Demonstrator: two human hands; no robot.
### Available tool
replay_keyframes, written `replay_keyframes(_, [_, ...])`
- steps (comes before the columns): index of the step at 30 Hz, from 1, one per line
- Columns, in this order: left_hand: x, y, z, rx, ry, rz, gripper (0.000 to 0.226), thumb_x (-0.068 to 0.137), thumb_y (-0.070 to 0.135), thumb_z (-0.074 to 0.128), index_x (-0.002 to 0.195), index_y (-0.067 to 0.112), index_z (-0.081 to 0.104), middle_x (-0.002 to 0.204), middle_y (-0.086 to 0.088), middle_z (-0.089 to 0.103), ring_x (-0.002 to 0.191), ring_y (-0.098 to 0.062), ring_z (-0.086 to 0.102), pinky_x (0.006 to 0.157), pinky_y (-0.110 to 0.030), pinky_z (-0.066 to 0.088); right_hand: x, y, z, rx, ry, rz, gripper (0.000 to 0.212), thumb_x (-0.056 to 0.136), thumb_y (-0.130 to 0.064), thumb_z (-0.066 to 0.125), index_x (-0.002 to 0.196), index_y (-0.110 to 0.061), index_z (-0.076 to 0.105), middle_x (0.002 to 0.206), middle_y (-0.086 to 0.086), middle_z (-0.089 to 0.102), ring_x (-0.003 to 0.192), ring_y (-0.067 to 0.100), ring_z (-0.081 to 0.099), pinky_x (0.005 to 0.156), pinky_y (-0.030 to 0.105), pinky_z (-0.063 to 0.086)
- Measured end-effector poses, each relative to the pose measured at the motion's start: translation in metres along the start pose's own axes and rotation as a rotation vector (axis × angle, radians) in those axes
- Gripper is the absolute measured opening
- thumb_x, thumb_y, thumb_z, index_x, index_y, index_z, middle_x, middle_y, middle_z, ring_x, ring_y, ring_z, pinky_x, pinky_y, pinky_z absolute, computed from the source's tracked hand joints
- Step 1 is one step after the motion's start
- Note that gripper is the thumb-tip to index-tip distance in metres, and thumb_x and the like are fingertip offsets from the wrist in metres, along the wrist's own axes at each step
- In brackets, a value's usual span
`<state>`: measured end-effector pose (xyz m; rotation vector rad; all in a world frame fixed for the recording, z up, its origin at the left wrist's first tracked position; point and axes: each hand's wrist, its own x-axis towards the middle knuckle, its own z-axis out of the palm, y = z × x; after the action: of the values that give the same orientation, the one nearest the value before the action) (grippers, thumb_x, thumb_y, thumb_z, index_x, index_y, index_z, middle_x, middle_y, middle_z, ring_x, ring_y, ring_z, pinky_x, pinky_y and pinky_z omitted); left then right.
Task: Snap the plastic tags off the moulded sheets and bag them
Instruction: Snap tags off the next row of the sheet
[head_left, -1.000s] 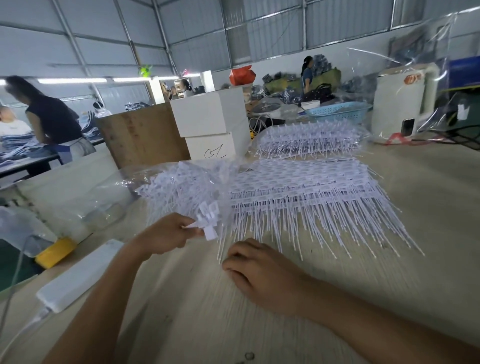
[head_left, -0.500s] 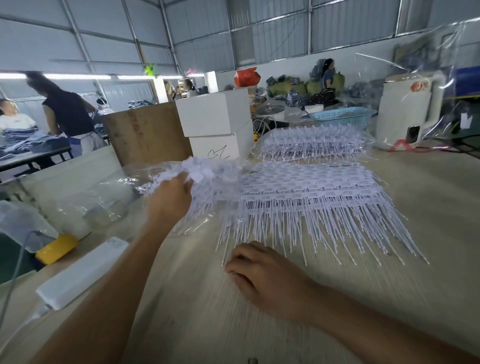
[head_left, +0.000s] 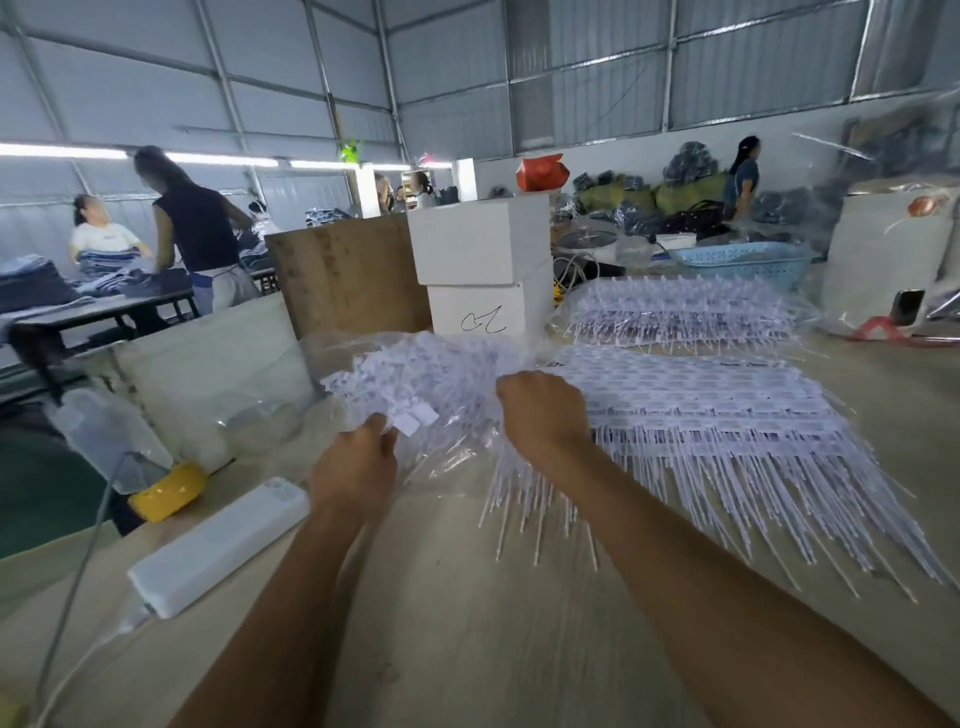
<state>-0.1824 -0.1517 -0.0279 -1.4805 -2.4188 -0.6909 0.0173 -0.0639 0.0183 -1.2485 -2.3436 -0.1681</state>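
Two hands work at the near edge of the moulded sheets (head_left: 717, 410), which lie stacked flat on the wooden table (head_left: 467, 623), thin stems fanned toward me. My left hand (head_left: 356, 467) pinches a few loose white tags (head_left: 415, 418) at the mouth of the clear bag (head_left: 415, 374) of snapped tags. My right hand (head_left: 543, 413) is clenched on the sheets' left end, just beside the bag. A white power strip (head_left: 218, 545) lies at left.
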Motion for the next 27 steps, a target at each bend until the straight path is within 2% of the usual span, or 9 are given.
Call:
replay_keyframes(4, [0.006, -0.002, -0.008, 0.018, -0.075, 0.110, 0.023, 0.103, 0.034, 0.045, 0.116, 0.020, 0.059, 0.111, -0.016, 0.069, 0.105, -0.041, 0.062, 0.084, -0.044, 0.052, 0.026, 0.012, -0.012, 0.484, 0.208, 0.264, 0.023, 0.102, -0.023, 0.047, 0.102, -0.019, 0.069, 0.094, 0.007, 0.072, 0.083, 0.030, 0.066, 0.070, 0.033, 0.052])
replay_keyframes(9, [-0.002, 0.005, -0.015, -0.051, -0.133, 0.303, 0.018, 0.099, 0.045, 0.047, 0.103, 0.031, 0.058, 0.094, -0.009, 0.069, 0.094, -0.038, 0.064, 0.077, -0.043, 0.053, 0.039, 0.019, -0.020, 0.840, 0.284, 0.406, 0.023, 0.099, -0.023, 0.050, 0.095, -0.016, 0.071, 0.090, 0.005, 0.074, 0.084, 0.028, 0.070, 0.078, 0.046, 0.059])
replay_keyframes(12, [-0.005, 0.017, -0.010, -0.025, -0.076, 0.300, 0.024, 0.096, 0.050, 0.041, 0.108, 0.033, 0.054, 0.093, -0.011, 0.069, 0.092, -0.040, 0.064, 0.068, -0.036, 0.044, 0.039, 0.014, -0.018, 0.930, 0.319, 0.345, 0.022, 0.100, -0.020, 0.051, 0.091, -0.015, 0.071, 0.089, 0.005, 0.073, 0.083, 0.027, 0.070, 0.079, 0.048, 0.058])
replay_keyframes(14, [-0.002, 0.020, -0.005, 0.073, -0.056, 0.205, 0.025, 0.102, 0.043, 0.043, 0.121, 0.034, 0.056, 0.104, -0.014, 0.068, 0.099, -0.040, 0.064, 0.072, -0.038, 0.042, 0.038, 0.007, -0.021, 1.011, 0.359, 0.238, 0.021, 0.099, -0.016, 0.052, 0.088, -0.015, 0.070, 0.082, 0.001, 0.071, 0.081, 0.023, 0.069, 0.080, 0.046, 0.058])
replay_keyframes(18, [0.013, 0.018, -0.010, 0.086, -0.055, 0.047, 0.046, 0.107, 0.032, 0.037, 0.152, 0.033, 0.029, 0.111, -0.016, 0.066, 0.099, -0.034, 0.064, 0.077, -0.041, 0.048, 0.037, -0.003, -0.029, 1.000, 0.407, 0.095, 0.022, 0.099, -0.013, 0.053, 0.088, -0.011, 0.071, 0.078, -0.004, 0.069, 0.077, 0.017, 0.067, 0.073, 0.030, 0.054])
replay_keyframes(21, [0.038, 0.024, -0.028, -0.223, 0.240, -0.086, 0.055, 0.107, 0.020, 0.038, 0.158, 0.025, 0.018, 0.074, -0.001, 0.057, 0.064, -0.016, 0.050, 0.055, -0.029, 0.038, 0.036, -0.003, -0.028, 0.934, 0.401, 0.062, 0.020, 0.099, -0.015, 0.055, 0.092, -0.011, 0.073, 0.082, -0.007, 0.069, 0.077, 0.009, 0.063, 0.068, 0.018, 0.048])
replay_keyframes(23, [0.048, 0.032, -0.040, -0.369, 0.419, -0.098, 0.048, 0.107, 0.017, 0.038, 0.153, 0.019, 0.027, 0.073, 0.003, 0.050, 0.060, -0.018, 0.045, 0.053, -0.029, 0.033, 0.036, -0.001, -0.027, 0.907, 0.396, 0.068, 0.018, 0.100, -0.016, 0.056, 0.095, -0.012, 0.073, 0.089, -0.007, 0.069, 0.079, 0.006, 0.062, 0.068, 0.010, 0.044])
replay_keyframes(25, [0.044, 0.041, -0.034, -0.275, 0.370, 0.015, 0.032, 0.106, 0.016, 0.038, 0.138, 0.012, 0.043, 0.077, -0.002, 0.052, 0.061, -0.020, 0.047, 0.052, -0.029, 0.030, 0.038, 0.002, -0.025, 0.908, 0.387, 0.095, 0.018, 0.100, -0.017, 0.056, 0.096, -0.014, 0.073, 0.092, -0.007, 0.070, 0.079, 0.004, 0.061, 0.067, 0.009, 0.043])
replay_keyframes(27, [0.033, 0.045, -0.017, -0.040, 0.124, 0.120, 0.022, 0.105, 0.018, 0.038, 0.123, 0.013, 0.049, 0.087, -0.012, 0.062, 0.075, -0.031, 0.061, 0.059, -0.032, 0.037, 0.038, 0.003, -0.024, 0.940, 0.374, 0.124, 0.019, 0.100, -0.017, 0.055, 0.094, -0.015, 0.073, 0.090, -0.009, 0.069, 0.077, 0.000, 0.060, 0.065, 0.010, 0.043])
